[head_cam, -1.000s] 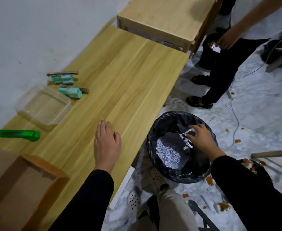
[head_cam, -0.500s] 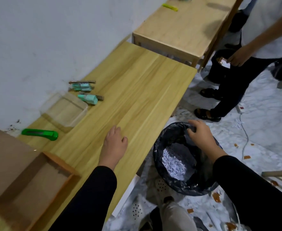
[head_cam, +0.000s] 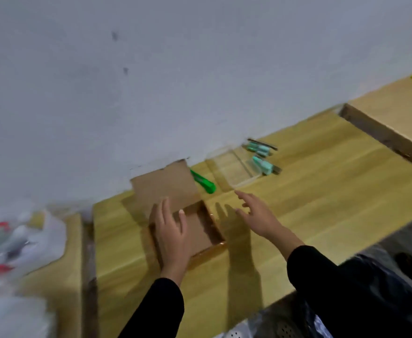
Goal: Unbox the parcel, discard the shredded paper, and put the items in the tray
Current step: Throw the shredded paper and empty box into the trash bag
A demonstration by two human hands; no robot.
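An open cardboard box (head_cam: 201, 230) sits on the wooden table (head_cam: 309, 215), its lid flap standing up toward the wall. My left hand (head_cam: 171, 236) is spread over the box's left side, fingers apart, holding nothing. My right hand (head_cam: 256, 213) hovers open just right of the box, above the table. A clear plastic tray (head_cam: 231, 168) lies beyond, near the wall. Two teal items (head_cam: 261, 156) lie on the table to the tray's right, outside it. The inside of the box looks bare where it shows.
A green utility knife (head_cam: 203, 182) lies between the box flap and the tray. A black bin bag (head_cam: 370, 301) is at the lower right, below the table edge. Blurred plastic bags (head_cam: 17, 242) sit on the left. A second table (head_cam: 395, 113) adjoins at the far right.
The view has swung left from the bin to the box. My right hand left the bin and came over the table beside the box. My left hand moved onto the box.
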